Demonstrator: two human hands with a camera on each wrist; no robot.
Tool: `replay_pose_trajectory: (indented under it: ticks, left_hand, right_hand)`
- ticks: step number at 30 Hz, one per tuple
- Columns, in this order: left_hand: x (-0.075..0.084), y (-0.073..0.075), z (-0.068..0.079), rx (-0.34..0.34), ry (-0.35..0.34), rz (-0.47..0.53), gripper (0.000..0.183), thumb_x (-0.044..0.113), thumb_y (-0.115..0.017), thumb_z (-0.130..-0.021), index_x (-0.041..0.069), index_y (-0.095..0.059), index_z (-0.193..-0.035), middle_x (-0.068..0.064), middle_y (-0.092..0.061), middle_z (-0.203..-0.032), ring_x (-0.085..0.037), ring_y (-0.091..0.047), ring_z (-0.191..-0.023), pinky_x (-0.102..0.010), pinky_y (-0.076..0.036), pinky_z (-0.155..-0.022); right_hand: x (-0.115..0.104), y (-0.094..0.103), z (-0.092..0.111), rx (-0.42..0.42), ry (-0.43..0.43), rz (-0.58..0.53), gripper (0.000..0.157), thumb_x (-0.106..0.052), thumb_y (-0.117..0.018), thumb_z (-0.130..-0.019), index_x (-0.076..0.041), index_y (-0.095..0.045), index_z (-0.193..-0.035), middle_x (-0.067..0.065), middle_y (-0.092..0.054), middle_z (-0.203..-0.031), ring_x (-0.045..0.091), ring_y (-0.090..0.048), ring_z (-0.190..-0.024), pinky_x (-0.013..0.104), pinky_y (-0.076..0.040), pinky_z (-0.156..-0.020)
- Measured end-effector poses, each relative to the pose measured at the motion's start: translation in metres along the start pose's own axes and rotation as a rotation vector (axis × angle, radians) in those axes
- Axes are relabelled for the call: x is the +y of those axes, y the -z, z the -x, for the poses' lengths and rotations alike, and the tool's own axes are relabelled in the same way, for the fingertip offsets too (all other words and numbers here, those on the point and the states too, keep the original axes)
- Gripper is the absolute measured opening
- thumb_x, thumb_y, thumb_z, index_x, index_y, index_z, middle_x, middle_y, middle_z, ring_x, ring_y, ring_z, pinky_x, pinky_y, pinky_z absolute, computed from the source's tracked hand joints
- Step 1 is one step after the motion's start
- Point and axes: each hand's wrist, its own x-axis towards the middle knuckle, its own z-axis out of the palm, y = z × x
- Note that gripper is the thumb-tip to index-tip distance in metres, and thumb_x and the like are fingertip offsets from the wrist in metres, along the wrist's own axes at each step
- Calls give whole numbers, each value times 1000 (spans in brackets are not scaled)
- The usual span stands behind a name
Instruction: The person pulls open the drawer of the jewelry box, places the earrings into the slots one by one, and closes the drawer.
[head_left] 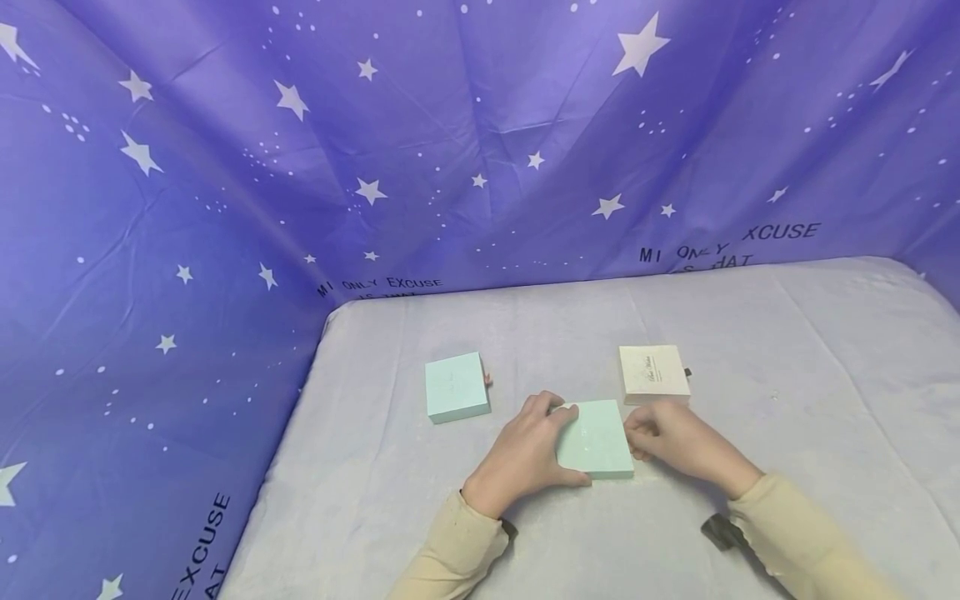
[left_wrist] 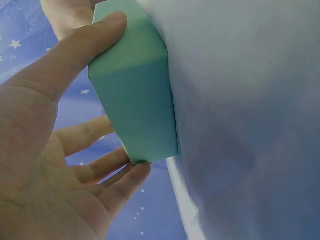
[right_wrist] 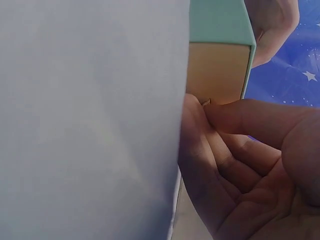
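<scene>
A mint-green drawer box (head_left: 596, 442) lies flat on the cloth-covered table in the head view. My left hand (head_left: 528, 450) grips it from the left; the left wrist view has the thumb along one side of the box (left_wrist: 137, 105) and the fingertips touching another side. At the box's right end is my right hand (head_left: 675, 437). In the right wrist view its thumb and index finger pinch a small pull tab (right_wrist: 206, 102) on the tan drawer front (right_wrist: 217, 67). That drawer front sits within the green sleeve, and most of the tab is hidden by the fingers.
Farther left stands a second mint box (head_left: 457, 385) with an orange-brown tab on its right. A cream box (head_left: 652, 372) with dark lettering and a dark tab lies just beyond my right hand. A purple star-print curtain (head_left: 480, 125) hangs behind the pale table cloth (head_left: 787, 375).
</scene>
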Motion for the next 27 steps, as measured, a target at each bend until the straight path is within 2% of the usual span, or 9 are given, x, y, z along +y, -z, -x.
replay_pose_trajectory:
  ticks: [7, 11, 12, 19, 24, 27]
  left_hand:
    - [0, 0, 0, -4, 1, -1, 88, 54, -89, -63, 12, -61, -135, -4, -53, -132, -16, -52, -118, -23, -51, -91]
    - [0, 0, 0, -5, -1, -2, 88, 53, -89, -63, 12, -61, -135, -4, -53, -132, -16, -52, -118, -24, -51, -91]
    - [0, 0, 0, -4, -2, -3, 88, 54, -89, -63, 12, -61, -135, -4, -53, -132, -16, -52, -118, -24, -51, -91]
    - [-1, 0, 0, -6, -1, -3, 88, 54, -89, -63, 12, -60, -135, -4, -53, -132, -16, -52, -117, -23, -51, -89]
    - [-1, -1, 0, -8, -4, -5, 88, 55, -89, -64, 12, -60, -135, -4, -53, -131, -15, -52, -116, -23, -51, -89]
    - [-1, -1, 0, -11, -2, -3, 88, 55, -88, -64, 13, -60, -136, -3, -53, -131, -15, -52, -116, -23, -51, -90]
  right_hand:
    - [2, 4, 1, -17, 8, -5, 22, -3, -62, -91, -11, -64, -70, -8, -63, -63, 1, -52, -58, 20, -47, -56]
    - [1, 8, 3, 25, 1, 49, 8, -11, -67, -91, -10, -75, -89, -8, -71, -78, 1, -60, -69, 23, -53, -66]
    - [0, 10, 4, 49, 8, 68, 9, -12, -69, -90, -10, -76, -96, -7, -73, -83, 3, -63, -73, 25, -55, -69]
    - [-13, 15, 4, 168, 95, 159, 31, -21, -75, -87, -3, -69, -112, 4, -72, -103, 21, -69, -92, 42, -57, -84]
    - [-21, 10, 5, 145, 137, 227, 65, -38, -83, -78, 1, -60, -125, 13, -64, -122, 35, -61, -115, 53, -49, -98]
    - [-24, 5, 5, 98, 147, 234, 81, -39, -87, -71, 5, -54, -131, 18, -60, -128, 38, -57, -120, 56, -46, -101]
